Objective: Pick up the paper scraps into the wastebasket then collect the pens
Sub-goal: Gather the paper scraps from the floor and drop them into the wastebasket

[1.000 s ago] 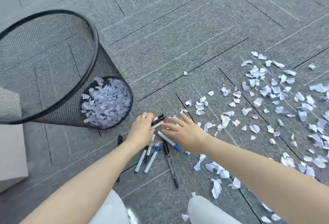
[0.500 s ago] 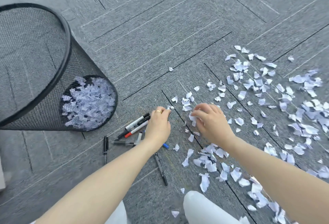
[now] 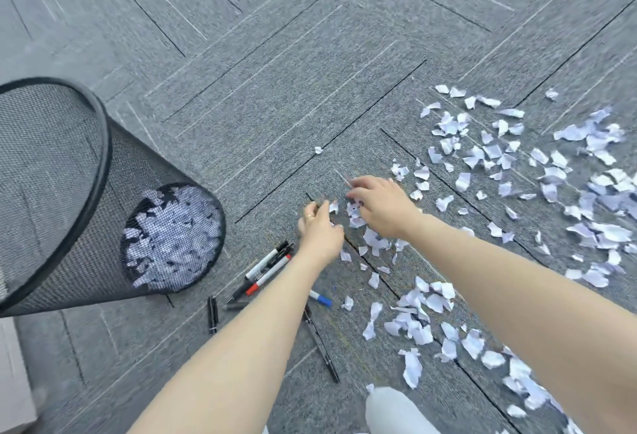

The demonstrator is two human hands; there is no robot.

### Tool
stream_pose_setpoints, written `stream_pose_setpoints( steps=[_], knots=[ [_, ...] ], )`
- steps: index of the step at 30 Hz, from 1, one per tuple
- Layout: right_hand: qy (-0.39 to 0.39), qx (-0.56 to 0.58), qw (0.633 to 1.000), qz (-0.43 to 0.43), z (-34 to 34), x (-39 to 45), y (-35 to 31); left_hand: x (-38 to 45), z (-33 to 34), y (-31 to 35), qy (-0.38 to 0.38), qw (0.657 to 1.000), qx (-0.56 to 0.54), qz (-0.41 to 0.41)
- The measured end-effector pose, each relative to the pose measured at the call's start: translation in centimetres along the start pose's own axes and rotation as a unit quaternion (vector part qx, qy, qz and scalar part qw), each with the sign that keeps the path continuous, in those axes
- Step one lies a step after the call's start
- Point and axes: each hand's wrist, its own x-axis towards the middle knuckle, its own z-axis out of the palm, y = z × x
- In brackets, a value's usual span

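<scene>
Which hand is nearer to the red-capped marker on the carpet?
Left. The left hand is just up and right of the red-capped marker, its forearm passing beside it. The right hand is farther right, over the paper scraps.

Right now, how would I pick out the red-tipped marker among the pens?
Start at the black mesh wastebasket lying on the carpet at left. Just right of its base, a cluster of pens sits under the left forearm. The marker is white-bodied with a red end, lying alongside a black-capped white one.

Carpet (image 3: 310,54) with scraps (image 3: 482,154), pens (image 3: 265,266), wastebasket (image 3: 103,144)
</scene>
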Motion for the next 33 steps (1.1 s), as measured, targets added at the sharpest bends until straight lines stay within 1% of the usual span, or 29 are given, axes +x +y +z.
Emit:
stream_pose_setpoints(
  steps=[2,3,5,7,8,9,11,12,13,14,15,16,17,18,19,21,23,24,26,28,29,31,33],
  knots=[
    [0.016,-0.001,0.999,-0.037,0.4,-1.9,0.8,-1.2,1.2,-0.1,-0.018,0.997,0.007,0.081],
    [0.037,0.019,0.998,-0.045,0.4,-2.9,1.2,-2.0,1.9,-0.3,-0.032,0.991,-0.004,0.126],
    [0.108,0.078,0.991,-0.023,0.0,-4.4,2.1,-3.4,2.8,-0.4,-0.046,0.980,-0.037,0.190],
    [0.182,0.104,0.978,0.020,-0.5,-4.3,3.0,-3.1,3.0,-0.1,-0.011,0.976,-0.075,0.203],
    [0.195,0.096,0.975,0.037,-0.8,-3.9,3.3,-2.6,3.1,0.1,0.011,0.977,-0.086,0.193],
    [0.188,0.082,0.977,0.053,-1.0,-3.5,3.6,-2.0,3.0,0.1,0.030,0.981,-0.087,0.172],
    [0.137,0.046,0.987,0.076,-1.0,-2.9,4.1,-1.0,3.0,0.2,0.040,0.991,-0.054,0.116],
    [0.109,0.030,0.990,0.081,-1.0,-3.1,4.3,-0.8,3.2,0.2,0.028,0.994,-0.018,0.103],
    [0.086,0.020,0.993,0.077,-0.9,-3.5,4.6,-0.9,3.4,0.1,0.007,0.994,0.018,0.110],
    [0.071,0.017,0.995,0.066,-0.5,-4.2,4.8,-1.5,3.7,0.0,-0.020,0.990,0.038,0.133],
    [0.062,0.018,0.997,0.046,-0.1,-5.3,4.9,-2.3,4.1,0.0,-0.050,0.985,0.036,0.164],
    [0.064,0.027,0.997,0.020,0.2,-6.5,4.9,-3.2,4.3,0.0,-0.079,0.977,0.023,0.196],
    [0.075,0.046,0.996,-0.004,0.5,-7.8,4.9,-4.0,4.5,0.0,-0.092,0.969,0.014,0.229],
    [0.094,0.074,0.993,-0.016,0.6,-8.8,4.9,-4.5,4.5,-0.1,-0.083,0.962,0.011,0.261],
    [0.123,0.107,0.987,-0.010,0.5,-9.6,4.9,-4.7,4.5,0.0,-0.062,0.957,0.013,0.284],
    [0.199,0.162,0.965,0.056,-0.1,-10.2,5.5,-4.1,4.6,0.7,-0.015,0.956,0.030,0.292],
    [0.247,0.159,0.945,0.141,-0.8,-10.2,6.5,-2.7,4.9,1.8,0.018,0.959,0.066,0.275],
    [0.247,0.139,0.943,0.172,-0.9,-10.4,7.0,-2.0,5.0,2.5,0.018,0.960,0.100,0.263],
    [0.188,0.095,0.957,0.200,-0.4,-11.5,7.4,-1.0,5.5,3.4,-0.020,0.952,0.172,0.253],
    [0.117,0.072,0.976,0.169,1.1,-13.3,6.8,-1.1,6.6,3.6,-0.075,0.936,0.213,0.270],
    [0.100,0.071,0.982,0.141,1.9,-14.3,6.2,-1.6,7.0,3.4,-0.090,0.927,0.220,0.290],
    [0.098,0.085,0.987,0.093,3.4,-16.2,5.0,-3.4,7.4,2.2,-0.105,0.913,0.212,0.332],
    [0.128,0.103,0.984,0.069,4.6,-18.0,4.3,-5.6,7.3,-0.2,-0.128,0.894,0.225,0.366]
  ],
)
